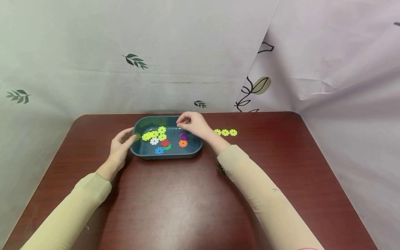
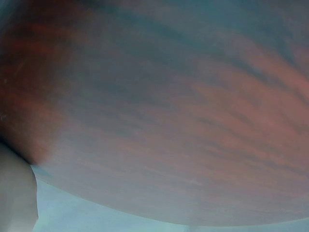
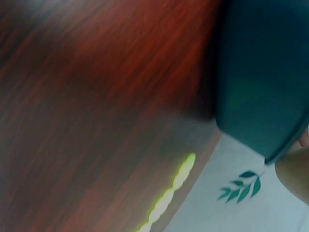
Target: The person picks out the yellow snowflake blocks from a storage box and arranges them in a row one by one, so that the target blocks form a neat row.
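Note:
A dark blue-green tray [image 1: 150, 152] stands on the table, with several flower-shaped discs inside. Its left end is held by my left hand [image 1: 120, 147], thumb at the rim and fingers along the outside. Over the far right part of the tray hovers my right hand [image 1: 195, 124], fingers loosely bent and nothing visible between them. Yellow discs [image 1: 154, 134] cluster at the tray's left; a white disc [image 1: 154, 141], red disc [image 1: 165, 142], green disc [image 1: 167, 147] and blue disc [image 1: 159, 150] lie nearby. Below my right hand are a purple disc [image 1: 183, 136] and an orange disc [image 1: 183, 143].
Right of the tray, yellow discs form a row [image 1: 225, 132] on the brown table [image 1: 187, 201], partly behind my right forearm; the row [image 3: 164, 203] also shows in the right wrist view. A leaf-patterned cloth [image 1: 175, 62] hangs behind the table's far edge.

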